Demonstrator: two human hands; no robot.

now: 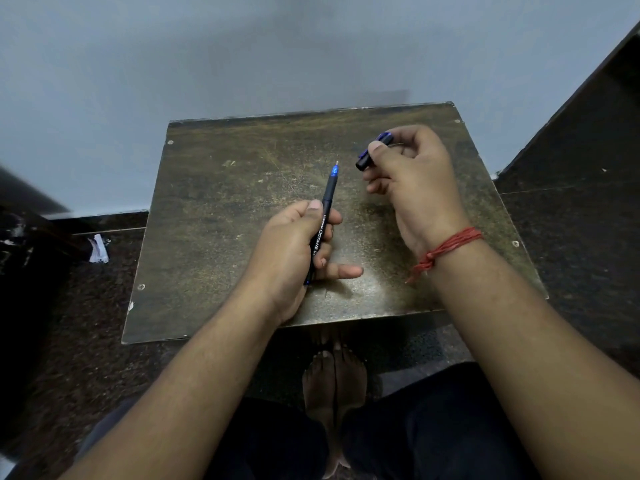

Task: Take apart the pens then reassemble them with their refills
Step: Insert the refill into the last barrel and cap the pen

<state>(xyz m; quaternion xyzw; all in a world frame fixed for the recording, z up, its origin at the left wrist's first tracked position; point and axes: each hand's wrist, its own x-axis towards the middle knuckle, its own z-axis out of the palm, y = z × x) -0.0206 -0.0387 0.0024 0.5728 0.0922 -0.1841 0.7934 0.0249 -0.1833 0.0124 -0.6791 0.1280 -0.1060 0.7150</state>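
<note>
My left hand point(298, 244) grips a black pen point(325, 206) with white lettering and a blue tip section, uncapped, its point aimed away from me over the middle of the small worn table point(214, 202). Up and to the right, my right hand point(412, 178) holds the pen's cap point(369, 155), black with a blue clip, pinched between thumb and fingers. The cap's open end faces the pen tip, with a short gap between them. Both hands hover above the table top.
The table stands against a pale wall on a dark speckled floor. A red thread bracelet point(446, 251) circles my right wrist. A crumpled bit of paper point(98, 249) lies on the floor at the left. My bare feet point(334, 379) show below the table's near edge.
</note>
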